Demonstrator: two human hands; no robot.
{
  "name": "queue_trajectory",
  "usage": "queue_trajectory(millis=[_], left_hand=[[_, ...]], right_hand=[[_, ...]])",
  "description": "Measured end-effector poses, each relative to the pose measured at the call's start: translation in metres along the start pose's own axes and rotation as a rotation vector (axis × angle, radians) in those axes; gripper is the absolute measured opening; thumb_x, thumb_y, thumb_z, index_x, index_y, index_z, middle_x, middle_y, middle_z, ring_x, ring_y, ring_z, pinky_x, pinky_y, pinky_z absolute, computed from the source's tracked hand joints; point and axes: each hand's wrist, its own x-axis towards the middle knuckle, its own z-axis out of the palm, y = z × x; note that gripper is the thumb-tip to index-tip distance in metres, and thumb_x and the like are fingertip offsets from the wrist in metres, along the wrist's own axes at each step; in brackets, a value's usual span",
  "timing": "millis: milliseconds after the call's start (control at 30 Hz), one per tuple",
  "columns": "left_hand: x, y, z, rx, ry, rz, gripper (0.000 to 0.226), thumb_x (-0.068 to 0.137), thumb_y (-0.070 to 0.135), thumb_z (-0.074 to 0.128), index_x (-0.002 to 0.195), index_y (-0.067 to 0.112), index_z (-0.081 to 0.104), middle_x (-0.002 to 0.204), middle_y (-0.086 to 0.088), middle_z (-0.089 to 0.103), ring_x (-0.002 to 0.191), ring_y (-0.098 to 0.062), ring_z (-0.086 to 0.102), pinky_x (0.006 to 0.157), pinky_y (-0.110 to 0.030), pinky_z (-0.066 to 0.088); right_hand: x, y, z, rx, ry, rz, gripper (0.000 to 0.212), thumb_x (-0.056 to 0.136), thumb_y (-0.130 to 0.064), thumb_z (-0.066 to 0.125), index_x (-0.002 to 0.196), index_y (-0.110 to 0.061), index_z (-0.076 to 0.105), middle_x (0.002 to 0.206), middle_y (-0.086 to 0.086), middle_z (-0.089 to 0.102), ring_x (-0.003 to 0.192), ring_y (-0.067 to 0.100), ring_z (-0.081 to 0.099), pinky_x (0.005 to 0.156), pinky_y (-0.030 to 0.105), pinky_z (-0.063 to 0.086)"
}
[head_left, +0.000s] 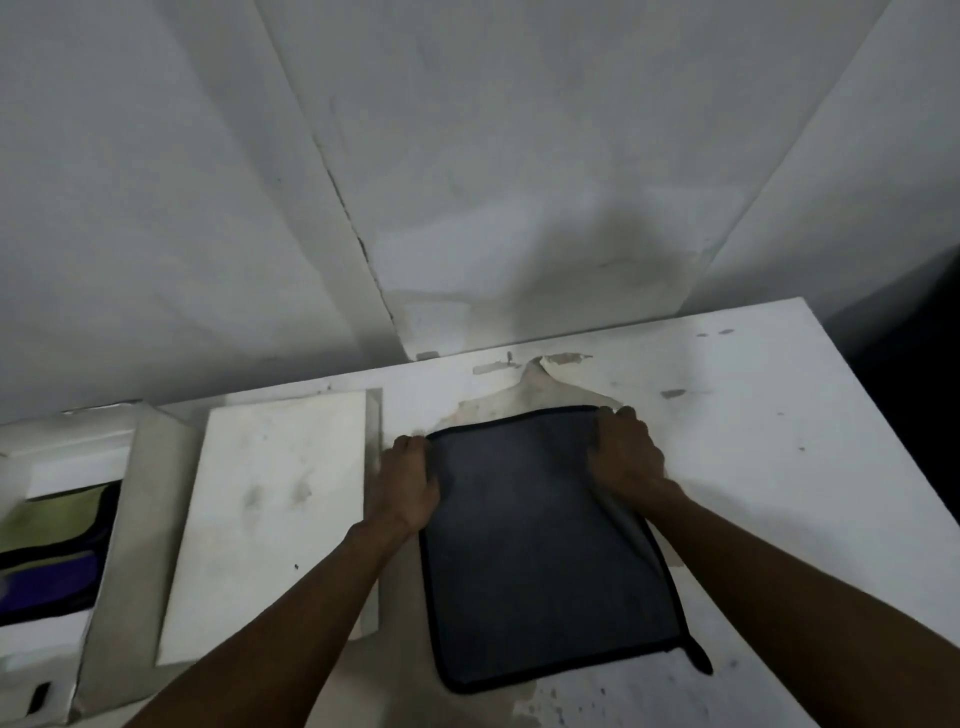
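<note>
A dark grey cloth (540, 561) with black trim lies flat on the white table (779, 467), its black corner tab at the near right. My left hand (408, 483) grips the cloth's far left corner with curled fingers. My right hand (626, 454) holds the far right corner, and the right edge under it is lifted and folded slightly.
A white rectangular board (270, 519) lies left of the cloth. Further left stands an open white box (130, 519) holding yellow-green and purple cloths (52, 545). A white wall rises behind the table. The table's right edge drops into darkness.
</note>
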Motion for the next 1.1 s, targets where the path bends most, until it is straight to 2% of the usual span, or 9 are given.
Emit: queue_trajectory(millis=[133, 233, 333, 433, 567, 667, 767, 900, 1100], left_hand=[[0.021, 0.005, 0.01, 0.06, -0.031, -0.078, 0.056, 0.087, 0.02, 0.063, 0.135, 0.006, 0.038, 0.136, -0.018, 0.042, 0.123, -0.034, 0.043, 0.103, -0.043, 0.041], [0.03, 0.006, 0.014, 0.134, -0.003, -0.135, 0.06, 0.083, 0.029, 0.068, 0.131, 0.006, 0.041, 0.133, -0.017, 0.04, 0.12, -0.035, 0.045, 0.1, -0.044, 0.043], [0.038, 0.003, 0.012, 0.099, 0.018, -0.174, 0.053, 0.072, 0.034, 0.076, 0.114, 0.01, 0.053, 0.119, -0.013, 0.048, 0.105, -0.032, 0.053, 0.09, -0.042, 0.05], [0.046, 0.001, 0.009, 0.072, -0.014, -0.198, 0.04, 0.067, 0.033, 0.08, 0.095, 0.01, 0.062, 0.106, -0.01, 0.056, 0.094, -0.027, 0.059, 0.08, -0.038, 0.054], [0.051, 0.005, 0.01, -0.076, 0.002, -0.225, 0.029, 0.077, 0.012, 0.072, 0.102, 0.006, 0.059, 0.099, -0.009, 0.063, 0.089, -0.023, 0.059, 0.075, -0.03, 0.046], [0.056, 0.003, 0.003, -0.096, 0.029, -0.214, 0.027, 0.08, 0.01, 0.07, 0.106, 0.003, 0.066, 0.106, -0.015, 0.069, 0.097, -0.03, 0.064, 0.079, -0.027, 0.047], [0.061, 0.001, -0.005, -0.098, 0.059, -0.19, 0.021, 0.082, 0.013, 0.07, 0.099, 0.002, 0.072, 0.1, -0.017, 0.072, 0.091, -0.029, 0.066, 0.075, -0.024, 0.046], [0.06, 0.007, -0.009, -0.183, 0.083, -0.196, 0.018, 0.079, 0.014, 0.073, 0.096, 0.007, 0.073, 0.098, -0.011, 0.073, 0.09, -0.025, 0.067, 0.083, -0.031, 0.053], [0.039, 0.012, -0.016, -0.278, 0.096, -0.156, 0.01, 0.079, 0.009, 0.073, 0.089, 0.007, 0.072, 0.087, -0.005, 0.07, 0.083, -0.02, 0.065, 0.074, -0.023, 0.046]], right_hand=[[0.028, 0.001, 0.0, -0.029, -0.008, 0.03, 0.053, 0.086, -0.026, 0.06, 0.131, -0.01, 0.038, 0.132, 0.015, 0.037, 0.119, 0.033, 0.04, 0.086, 0.047, 0.047], [0.04, 0.005, 0.004, -0.045, -0.03, 0.039, 0.057, 0.083, -0.034, 0.064, 0.129, -0.01, 0.04, 0.131, 0.013, 0.038, 0.12, 0.033, 0.04, 0.085, 0.047, 0.047], [0.05, 0.01, 0.008, -0.024, -0.011, 0.029, 0.054, 0.078, -0.034, 0.07, 0.121, -0.012, 0.046, 0.125, 0.011, 0.043, 0.116, 0.031, 0.043, 0.084, 0.046, 0.048], [0.06, 0.011, 0.006, 0.032, -0.027, 0.039, 0.047, 0.07, -0.031, 0.078, 0.105, -0.013, 0.053, 0.112, 0.009, 0.052, 0.104, 0.028, 0.052, 0.076, 0.036, 0.046], [0.074, 0.013, 0.002, 0.041, -0.079, 0.039, 0.033, 0.07, -0.024, 0.08, 0.094, -0.011, 0.061, 0.105, 0.01, 0.064, 0.094, 0.027, 0.061, 0.072, 0.032, 0.047], [0.082, 0.021, -0.009, 0.08, -0.054, 0.027, 0.027, 0.071, -0.017, 0.079, 0.092, -0.01, 0.063, 0.108, 0.012, 0.061, 0.095, 0.028, 0.06, 0.075, 0.034, 0.049], [0.086, 0.029, -0.023, 0.088, 0.024, -0.004, 0.023, 0.075, -0.015, 0.076, 0.096, -0.008, 0.069, 0.108, 0.013, 0.063, 0.097, 0.03, 0.061, 0.078, 0.036, 0.052], [0.082, 0.033, -0.024, 0.104, 0.067, -0.055, 0.014, 0.081, -0.012, 0.069, 0.094, -0.009, 0.071, 0.104, 0.013, 0.068, 0.094, 0.03, 0.063, 0.077, 0.035, 0.053], [0.063, 0.043, -0.023, 0.23, 0.107, -0.211, 0.012, 0.079, -0.002, 0.066, 0.085, -0.01, 0.071, 0.09, 0.009, 0.072, 0.085, 0.024, 0.065, 0.075, 0.03, 0.051]])
